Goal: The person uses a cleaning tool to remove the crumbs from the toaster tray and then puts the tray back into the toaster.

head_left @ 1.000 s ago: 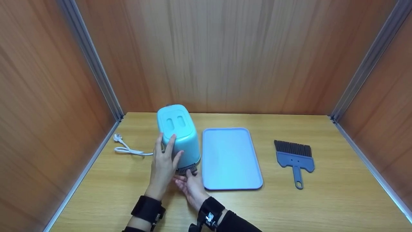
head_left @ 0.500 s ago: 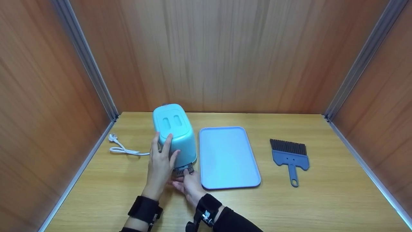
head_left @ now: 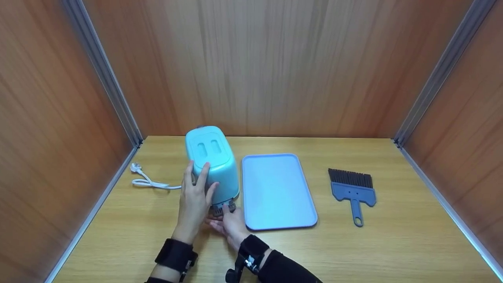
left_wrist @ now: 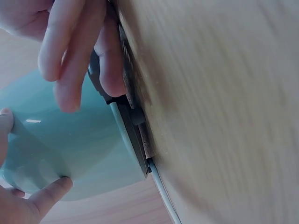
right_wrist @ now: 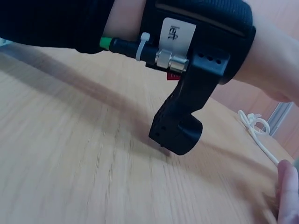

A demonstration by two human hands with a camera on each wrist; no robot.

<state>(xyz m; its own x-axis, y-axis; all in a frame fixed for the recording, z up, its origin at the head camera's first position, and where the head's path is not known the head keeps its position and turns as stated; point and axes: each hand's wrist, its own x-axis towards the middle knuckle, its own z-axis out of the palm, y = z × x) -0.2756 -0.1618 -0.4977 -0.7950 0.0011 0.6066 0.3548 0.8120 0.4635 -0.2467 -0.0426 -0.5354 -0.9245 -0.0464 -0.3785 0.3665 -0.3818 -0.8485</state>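
A turquoise toaster (head_left: 210, 147) stands at centre left, two oblong recesses on its top. My left hand (head_left: 193, 206) rests spread fingers on its left side and near end; in the left wrist view, left fingers (left_wrist: 51, 193) press lightly on the shell. At the bottom of the near end, a dark grey slotted piece (head_left: 218, 210) sticks out. My right hand (head_left: 232, 226) pinches this piece, thumb above and other fingers below. Right fingers (left_wrist: 70, 65) sit beside the dark base (left_wrist: 131, 133), close over the table. One finger (right_wrist: 288, 196) shows in the right wrist view.
A blue tray (head_left: 279, 192) lies just right of the toaster. Farther right is a blue hand brush (head_left: 353, 192) with dark bristles. The toaster's white cord and plug (head_left: 151, 182) lie to its left. Wooden walls (head_left: 251, 67) enclose the table at back and sides.
The head view shifts slightly, moving everything a little left. A bit more of the dark slotted piece shows beyond the toaster's shell. Both hands keep their places on the toaster.
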